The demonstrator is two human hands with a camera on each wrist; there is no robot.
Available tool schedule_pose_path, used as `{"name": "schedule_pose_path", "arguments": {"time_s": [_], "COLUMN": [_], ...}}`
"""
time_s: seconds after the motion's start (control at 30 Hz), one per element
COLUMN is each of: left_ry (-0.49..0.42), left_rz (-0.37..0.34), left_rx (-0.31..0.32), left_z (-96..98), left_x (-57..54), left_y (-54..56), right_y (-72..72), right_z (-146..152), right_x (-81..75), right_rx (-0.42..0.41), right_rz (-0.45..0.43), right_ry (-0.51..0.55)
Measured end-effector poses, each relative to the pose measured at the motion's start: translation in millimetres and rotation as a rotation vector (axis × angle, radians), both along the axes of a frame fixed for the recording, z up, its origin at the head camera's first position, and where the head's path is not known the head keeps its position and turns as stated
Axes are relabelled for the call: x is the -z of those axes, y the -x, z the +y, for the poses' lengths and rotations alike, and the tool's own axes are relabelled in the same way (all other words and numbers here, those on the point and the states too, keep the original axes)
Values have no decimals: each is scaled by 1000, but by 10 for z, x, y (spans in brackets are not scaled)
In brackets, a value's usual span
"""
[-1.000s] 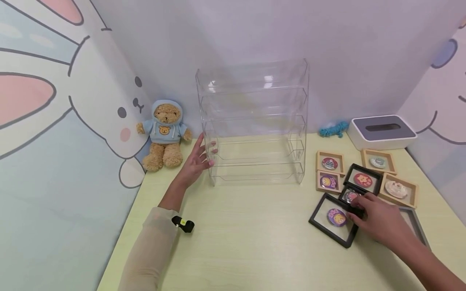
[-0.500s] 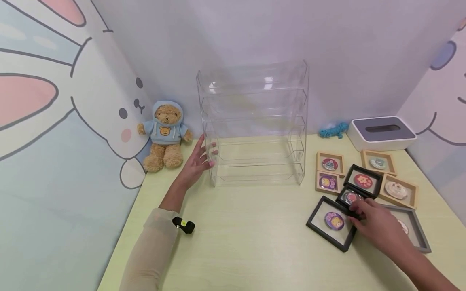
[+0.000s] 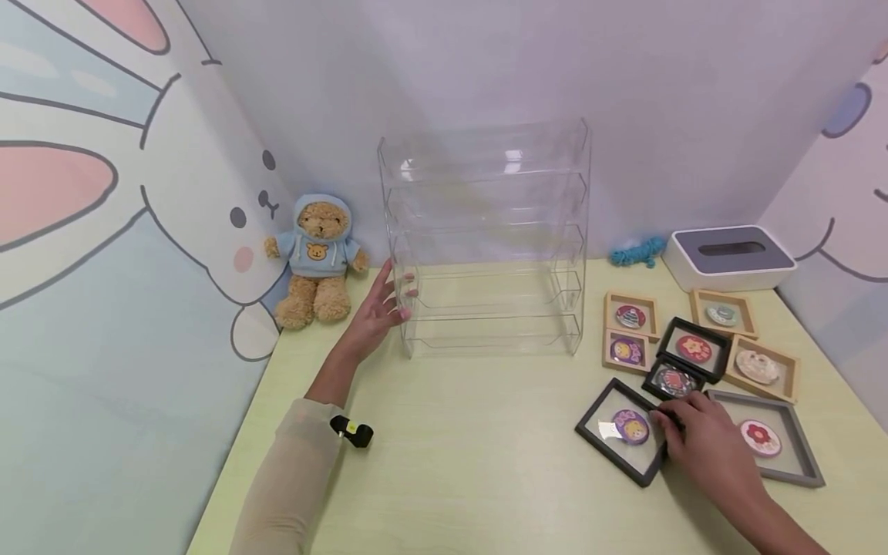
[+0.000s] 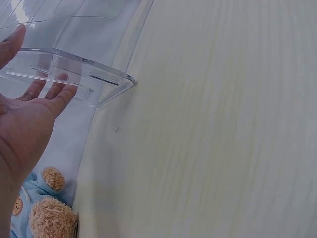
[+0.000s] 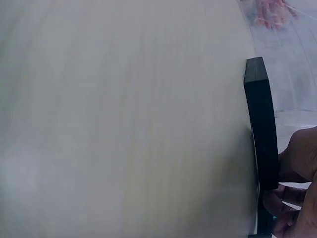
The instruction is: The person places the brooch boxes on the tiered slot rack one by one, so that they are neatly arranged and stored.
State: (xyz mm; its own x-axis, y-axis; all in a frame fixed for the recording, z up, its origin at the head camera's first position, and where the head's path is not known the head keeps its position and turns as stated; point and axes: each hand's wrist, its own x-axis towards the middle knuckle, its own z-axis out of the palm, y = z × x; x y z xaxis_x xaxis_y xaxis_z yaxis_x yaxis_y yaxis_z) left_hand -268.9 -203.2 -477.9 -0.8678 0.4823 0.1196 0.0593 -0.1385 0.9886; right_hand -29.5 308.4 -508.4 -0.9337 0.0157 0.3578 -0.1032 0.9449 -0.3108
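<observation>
In the head view my right hand (image 3: 714,443) pinches the right corner of a square black display frame (image 3: 603,455) with a purple bear badge in it. The right wrist view shows the dark side of this frame (image 5: 262,129) with my fingers at its edge. At the lower left side of a clear tiered acrylic rack (image 3: 492,317) is my left hand (image 3: 371,324), its fingers spread and partly seen through the panel. The left wrist view shows this hand (image 4: 27,126) with its thumb raised and fingertips at the clear plastic.
Right of the rack lie small black frames (image 3: 694,348), wooden frames (image 3: 630,314) and a grey frame (image 3: 798,447), all with badges. Behind them stand a tissue box (image 3: 731,258) and a blue cord bundle (image 3: 638,252). A teddy bear (image 3: 319,254) sits left of the rack.
The black frame and my right hand have moved left and toward me, away from the small black frame, uncovering it and the grey frame's flower badge. The left hand stays at the rack.
</observation>
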Motion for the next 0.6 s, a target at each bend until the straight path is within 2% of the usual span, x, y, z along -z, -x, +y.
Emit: {"name": "schedule_pose_path", "arguments": {"time_s": [0.33, 0.43, 0.6], "left_ry": [15, 20, 12], "left_rz": [-1, -1, -2], "left_rx": [-5, -2, 5], "left_z": [-2, -2, -8], "left_x": [0, -3, 0], "left_y": [1, 0, -2], "right_y": [128, 157, 186], "right_z": [34, 73, 131], "right_x": [-141, -167, -227], "right_rx": [-44, -45, -58], "right_rz": [3, -85, -299], "right_ry": [91, 170, 361]}}
